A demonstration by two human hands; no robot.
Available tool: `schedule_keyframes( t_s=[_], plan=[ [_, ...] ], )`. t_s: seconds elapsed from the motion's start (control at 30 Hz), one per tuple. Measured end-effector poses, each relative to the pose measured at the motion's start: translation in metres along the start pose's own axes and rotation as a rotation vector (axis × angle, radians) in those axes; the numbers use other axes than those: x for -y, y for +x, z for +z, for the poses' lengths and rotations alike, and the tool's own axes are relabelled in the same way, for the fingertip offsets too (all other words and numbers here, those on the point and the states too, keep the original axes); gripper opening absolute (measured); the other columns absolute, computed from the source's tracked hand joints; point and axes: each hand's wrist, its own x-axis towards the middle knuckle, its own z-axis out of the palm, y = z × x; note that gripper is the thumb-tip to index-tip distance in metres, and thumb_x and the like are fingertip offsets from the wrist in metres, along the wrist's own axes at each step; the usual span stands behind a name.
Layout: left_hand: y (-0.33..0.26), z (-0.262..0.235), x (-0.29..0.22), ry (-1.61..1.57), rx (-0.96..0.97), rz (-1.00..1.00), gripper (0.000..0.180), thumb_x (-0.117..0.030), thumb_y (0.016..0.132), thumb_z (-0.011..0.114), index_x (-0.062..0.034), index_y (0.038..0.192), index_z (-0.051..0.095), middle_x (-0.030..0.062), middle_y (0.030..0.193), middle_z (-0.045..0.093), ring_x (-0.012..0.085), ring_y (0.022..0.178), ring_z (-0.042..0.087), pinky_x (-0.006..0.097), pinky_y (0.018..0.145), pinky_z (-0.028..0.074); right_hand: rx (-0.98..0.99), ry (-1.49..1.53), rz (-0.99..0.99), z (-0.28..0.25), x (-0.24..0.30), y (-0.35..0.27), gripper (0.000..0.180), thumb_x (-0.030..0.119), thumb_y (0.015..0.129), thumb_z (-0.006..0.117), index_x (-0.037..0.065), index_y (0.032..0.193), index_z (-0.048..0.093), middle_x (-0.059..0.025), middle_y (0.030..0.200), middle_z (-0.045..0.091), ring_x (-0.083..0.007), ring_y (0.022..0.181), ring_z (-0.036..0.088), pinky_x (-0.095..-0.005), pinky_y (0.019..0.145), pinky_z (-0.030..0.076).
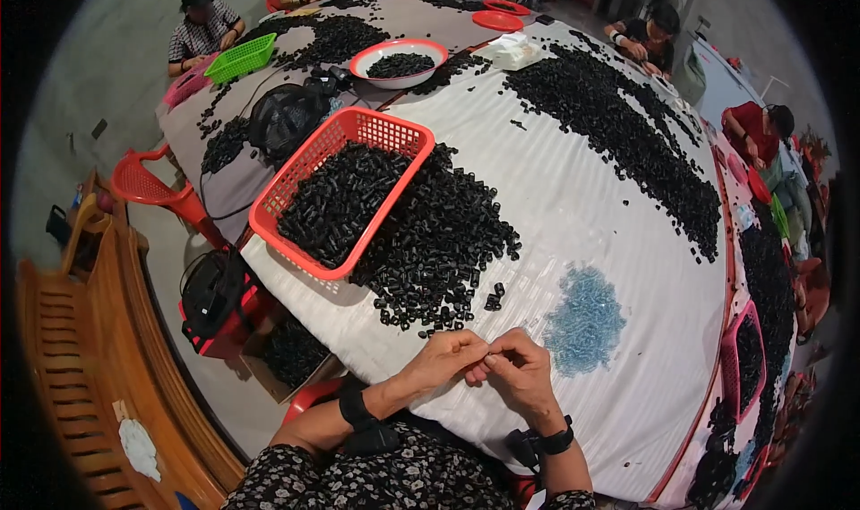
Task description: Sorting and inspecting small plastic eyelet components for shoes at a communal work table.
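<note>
My left hand point(445, 358) and my right hand point(520, 369) meet at the near edge of the white table point(573, 197), fingertips pinched together around something too small to make out. Just beyond them lies a heap of small black plastic parts point(439, 241). To the right of my right hand sits a small pile of pale blue parts point(585, 319). A red basket point(339, 188) filled with the same black parts rests on the table's left side, touching the heap.
More black parts point(618, 125) spread across the far right of the table. A white-and-red bowl point(398, 62), a green basket point(239, 58) and a black bag point(285, 116) lie farther back. Several other people sit around. A red chair point(157, 188) and wooden bench point(81, 358) stand left.
</note>
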Motion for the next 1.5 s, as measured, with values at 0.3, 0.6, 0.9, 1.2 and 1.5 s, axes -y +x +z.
schedule_keyframes(
  t_s=[0.3, 0.6, 0.9, 1.2, 1.5],
  plan=[
    [0.000, -0.008, 0.007, -0.084, -0.044, -0.038, 0.018, -0.018, 0.093, 0.056, 0.0000, 0.091, 0.060, 0.0048, 0.078, 0.062, 0.0089, 0.066, 0.059, 0.021, 0.060, 0.050, 0.043, 0.135, 0.132, 0.002, -0.006, 0.000, 0.010, 0.008, 0.085, 0.065, 0.002, 0.090, 0.059, 0.0004, 0.080, 0.057, -0.0032, 0.071, 0.050, -0.0173, 0.060, 0.040],
    [0.023, -0.004, -0.017, 0.926, -0.189, 0.545, 0.014, -0.011, 0.088, 0.057, 0.0031, 0.089, 0.056, 0.0090, 0.080, 0.060, 0.0223, 0.069, 0.057, 0.032, 0.060, 0.044, -0.121, 0.151, 0.056, -0.014, -0.007, 0.004, 0.010, 0.007, 0.085, 0.063, 0.002, 0.089, 0.055, 0.0023, 0.067, 0.053, -0.0027, 0.055, 0.046, -0.0170, 0.049, 0.037],
    [0.055, -0.004, 0.000, 1.528, -0.152, 0.728, 0.026, 0.000, 0.072, 0.060, -0.0001, 0.098, 0.057, 0.0129, 0.100, 0.055, 0.0289, 0.086, 0.049, 0.037, 0.076, 0.041, -0.225, -0.001, -0.013, -0.023, -0.014, 0.009, 0.008, 0.007, 0.085, 0.061, 0.003, 0.085, 0.055, 0.0039, 0.066, 0.051, -0.0012, 0.054, 0.042, -0.0167, 0.048, 0.035],
    [0.089, -0.010, -0.034, 1.613, -0.074, 0.818, 0.014, 0.001, 0.070, 0.056, -0.0020, 0.084, 0.056, 0.0117, 0.087, 0.052, 0.0289, 0.085, 0.047, 0.038, 0.075, 0.040, -0.234, -0.022, 0.015, -0.025, -0.012, 0.009, 0.007, 0.007, 0.085, 0.061, 0.003, 0.084, 0.056, 0.0052, 0.069, 0.051, -0.0009, 0.059, 0.043, -0.0170, 0.052, 0.036],
    [0.101, -0.020, -0.026, 1.477, -0.056, 0.682, 0.016, -0.005, 0.072, 0.063, -0.0006, 0.085, 0.055, 0.0144, 0.085, 0.053, 0.0306, 0.082, 0.050, 0.040, 0.074, 0.041, -0.239, -0.081, -0.030, -0.025, -0.016, 0.008, 0.006, 0.006, 0.085, 0.061, 0.002, 0.085, 0.056, 0.0040, 0.068, 0.052, -0.0018, 0.057, 0.044, -0.0174, 0.051, 0.036]
  ],
)
